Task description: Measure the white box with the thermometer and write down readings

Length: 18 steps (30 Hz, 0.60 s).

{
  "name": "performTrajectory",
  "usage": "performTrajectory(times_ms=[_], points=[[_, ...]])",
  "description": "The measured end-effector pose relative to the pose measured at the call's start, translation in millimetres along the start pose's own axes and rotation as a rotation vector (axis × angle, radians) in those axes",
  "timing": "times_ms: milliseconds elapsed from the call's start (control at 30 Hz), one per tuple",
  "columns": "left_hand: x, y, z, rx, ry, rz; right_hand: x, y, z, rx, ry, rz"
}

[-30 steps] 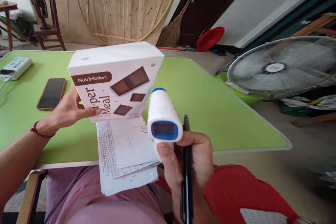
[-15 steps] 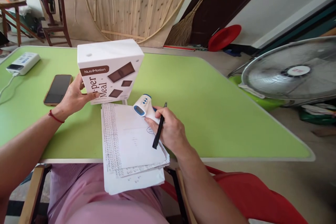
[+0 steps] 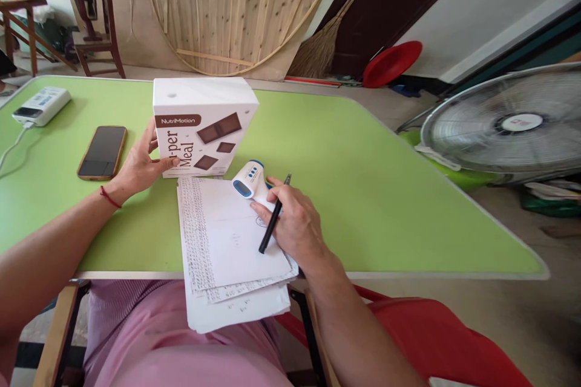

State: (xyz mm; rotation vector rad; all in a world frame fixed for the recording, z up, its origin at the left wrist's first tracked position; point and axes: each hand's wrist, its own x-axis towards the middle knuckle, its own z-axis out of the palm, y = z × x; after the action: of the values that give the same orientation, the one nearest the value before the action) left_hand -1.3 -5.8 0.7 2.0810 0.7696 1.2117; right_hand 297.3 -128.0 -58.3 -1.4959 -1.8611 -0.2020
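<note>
My left hand (image 3: 141, 166) grips the lower left edge of a white box (image 3: 206, 97) printed "NutriMotion", its thumb on the front face. The box stands upright on the green table, just behind a stack of papers (image 3: 227, 236) with handwriting. Closed round the white and blue infrared thermometer (image 3: 249, 179), my right hand (image 3: 297, 217) is above the papers. A black pen (image 3: 275, 214) is also held across those fingers, slanting down to the left. The thermometer's small screen faces me; its handle is mostly hidden by the hand. The papers overhang the table's front edge.
On the green table (image 3: 385, 211) a phone (image 3: 102, 152) lies left of the box, and a white power bank (image 3: 42, 106) with a cable is farther left. A large fan (image 3: 517, 124) stands past the right edge. A red chair (image 3: 445, 338) is at lower right.
The box has shifted to the right with my left hand and now appears set down on the table behind the papers. My right hand, thermometer and pen have hardly moved.
</note>
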Motion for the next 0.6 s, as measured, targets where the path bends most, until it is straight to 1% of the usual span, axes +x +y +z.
performTrajectory(times_ms=[100,167,200,233,267,300,333,367,400,433,467,500,567,600], points=[[-1,-9,1,-0.003,-0.011,-0.013,-1,0,0,-0.022,0.031,-0.041],[-3,-13,0,0.043,-0.017,-0.056,-1,-1,-3,-0.038,0.045,-0.049],[-5,-13,-1,0.098,0.017,-0.07,-1,-1,-4,-0.044,0.048,-0.05],[-7,-11,-2,0.176,0.084,-0.067,-1,-1,-6,-0.048,0.044,-0.055],[-9,-6,-3,0.275,0.183,-0.03,0,-1,-9,-0.052,0.033,-0.064],[-11,1,-3,0.394,0.31,0.054,0,-2,-11,-0.054,0.018,-0.076],[-14,9,-3,0.501,0.404,0.169,1,-2,-13,-0.055,0.002,-0.091],[-17,19,-2,0.577,0.44,0.323,2,-3,-15,-0.049,-0.006,-0.109],[-20,29,1,0.627,0.392,0.45,4,-5,-18,-0.032,0.001,-0.128],[-23,38,5,0.653,0.251,0.485,7,-7,-21,0.0,0.021,-0.144],[-26,46,11,0.645,0.088,0.45,10,-11,-25,0.05,0.049,-0.157],[-29,53,18,0.672,-0.071,0.371,14,-15,-28,0.114,0.074,-0.158],[-34,63,31,0.808,-0.357,0.205,25,-27,-36,0.284,0.11,-0.13],[-35,67,36,0.872,-0.484,0.116,31,-33,-39,0.382,0.111,-0.093]])
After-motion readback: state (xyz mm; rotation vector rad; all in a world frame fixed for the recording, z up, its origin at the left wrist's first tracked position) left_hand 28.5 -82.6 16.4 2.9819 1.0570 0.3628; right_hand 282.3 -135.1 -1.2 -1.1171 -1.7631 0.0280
